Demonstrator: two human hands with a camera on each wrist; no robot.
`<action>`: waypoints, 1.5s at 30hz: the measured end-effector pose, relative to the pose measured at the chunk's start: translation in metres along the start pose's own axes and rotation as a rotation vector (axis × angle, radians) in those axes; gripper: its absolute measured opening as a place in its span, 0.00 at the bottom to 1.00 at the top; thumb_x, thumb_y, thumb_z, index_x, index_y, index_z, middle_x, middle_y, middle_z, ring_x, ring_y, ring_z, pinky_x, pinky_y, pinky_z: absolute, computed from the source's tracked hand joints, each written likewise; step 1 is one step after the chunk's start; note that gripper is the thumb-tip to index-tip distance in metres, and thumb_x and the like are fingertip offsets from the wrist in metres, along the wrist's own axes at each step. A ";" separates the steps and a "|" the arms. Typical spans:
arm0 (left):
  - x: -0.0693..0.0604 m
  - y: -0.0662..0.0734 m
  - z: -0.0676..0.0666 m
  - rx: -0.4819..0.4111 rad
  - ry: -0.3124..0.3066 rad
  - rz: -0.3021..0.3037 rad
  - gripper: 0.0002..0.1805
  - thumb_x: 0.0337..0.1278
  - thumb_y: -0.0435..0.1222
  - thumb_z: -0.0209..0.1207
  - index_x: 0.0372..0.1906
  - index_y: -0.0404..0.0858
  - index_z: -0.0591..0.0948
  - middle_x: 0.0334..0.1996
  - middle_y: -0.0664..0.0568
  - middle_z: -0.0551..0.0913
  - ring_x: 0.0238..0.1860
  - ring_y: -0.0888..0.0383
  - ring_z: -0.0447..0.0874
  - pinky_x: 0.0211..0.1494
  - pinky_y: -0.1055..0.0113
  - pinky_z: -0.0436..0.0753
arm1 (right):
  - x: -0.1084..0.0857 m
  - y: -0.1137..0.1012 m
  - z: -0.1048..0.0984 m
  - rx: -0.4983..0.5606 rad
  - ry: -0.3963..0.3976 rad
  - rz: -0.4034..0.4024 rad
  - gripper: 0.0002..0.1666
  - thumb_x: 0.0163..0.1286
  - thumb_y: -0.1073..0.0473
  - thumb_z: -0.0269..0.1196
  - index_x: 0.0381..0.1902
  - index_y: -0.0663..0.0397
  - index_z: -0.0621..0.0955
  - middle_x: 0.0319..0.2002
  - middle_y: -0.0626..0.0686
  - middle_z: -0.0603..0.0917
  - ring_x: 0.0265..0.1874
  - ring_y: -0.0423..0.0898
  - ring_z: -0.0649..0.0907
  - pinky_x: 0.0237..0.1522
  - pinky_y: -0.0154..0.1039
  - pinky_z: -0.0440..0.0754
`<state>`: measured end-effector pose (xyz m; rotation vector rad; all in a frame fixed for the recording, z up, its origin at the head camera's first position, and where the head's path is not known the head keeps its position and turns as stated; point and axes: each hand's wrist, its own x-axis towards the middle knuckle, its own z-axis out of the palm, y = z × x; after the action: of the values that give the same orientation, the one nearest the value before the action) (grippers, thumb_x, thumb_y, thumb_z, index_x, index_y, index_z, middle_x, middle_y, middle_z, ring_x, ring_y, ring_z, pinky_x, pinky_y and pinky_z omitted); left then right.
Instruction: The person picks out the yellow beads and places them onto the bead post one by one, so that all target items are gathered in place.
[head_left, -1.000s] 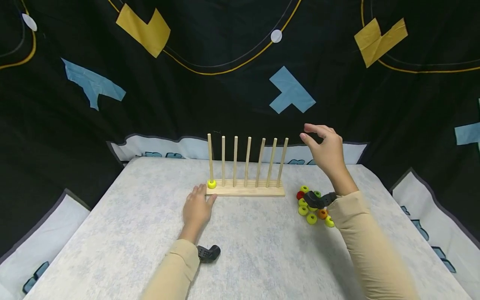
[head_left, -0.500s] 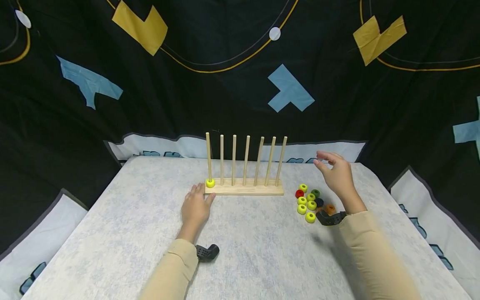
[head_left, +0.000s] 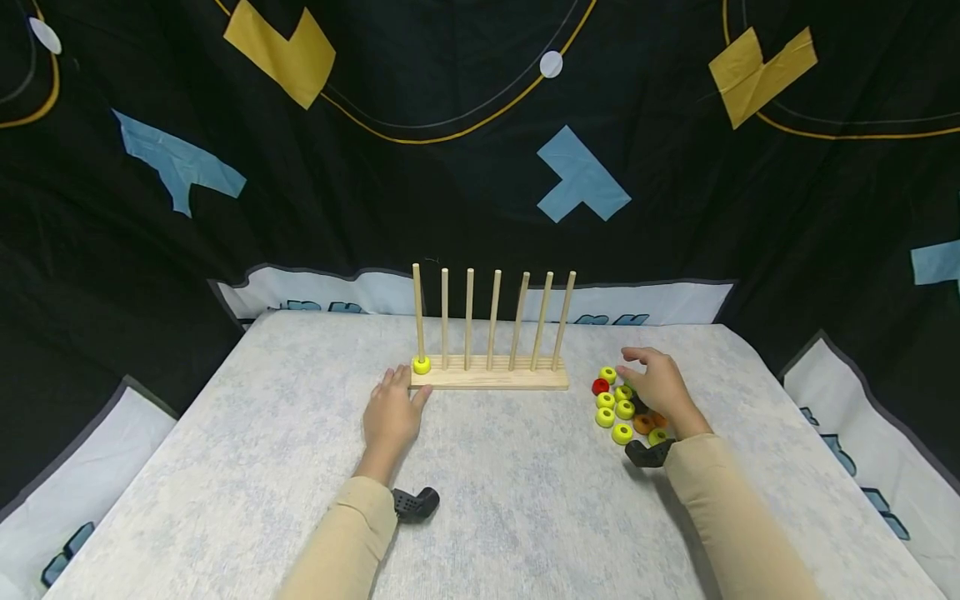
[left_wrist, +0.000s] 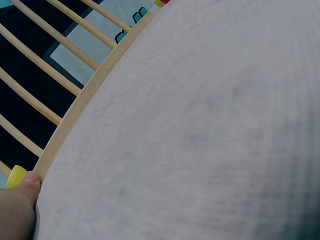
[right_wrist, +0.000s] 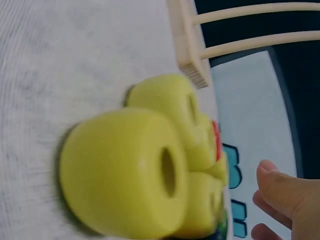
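Hand, left [head_left: 393, 419]: lying relaxed with nearly straight fingers, touching pegged board [head_left: 491, 380] at its left end | right hand [head_left: 660, 387]: hovering above loose beads [head_left: 622, 434], showing a gap between thumb and fingertips, partly covering a dark bead [head_left: 640, 405] | board: lying left of beads, carrying one yellow bead [head_left: 422, 366] on leftmost peg [head_left: 418, 308] | pegs [left_wrist: 106, 15]: getting cut off at left-wrist view's edge

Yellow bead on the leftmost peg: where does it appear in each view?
Head: the yellow bead sits near the centre, at the foot of the leftmost peg, close to the left hand.
Left wrist: at the lower left edge, beside the thumb.
Right wrist: not in it; the yellow beads there are loose ones, on no peg.
Shared landmark: the wooden base, visible in all three.
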<state>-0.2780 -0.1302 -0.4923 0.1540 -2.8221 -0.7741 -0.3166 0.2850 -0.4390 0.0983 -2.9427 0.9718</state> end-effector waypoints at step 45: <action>-0.001 0.001 0.000 0.015 0.015 -0.006 0.37 0.70 0.54 0.54 0.73 0.34 0.65 0.73 0.40 0.67 0.76 0.40 0.60 0.75 0.42 0.65 | 0.018 -0.002 0.015 -0.067 -0.170 0.064 0.27 0.75 0.52 0.59 0.67 0.60 0.75 0.63 0.66 0.78 0.60 0.61 0.78 0.63 0.59 0.76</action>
<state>-0.2776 -0.1291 -0.4921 0.1700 -2.8147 -0.7503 -0.3345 0.2733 -0.4490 0.0899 -3.1487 0.9137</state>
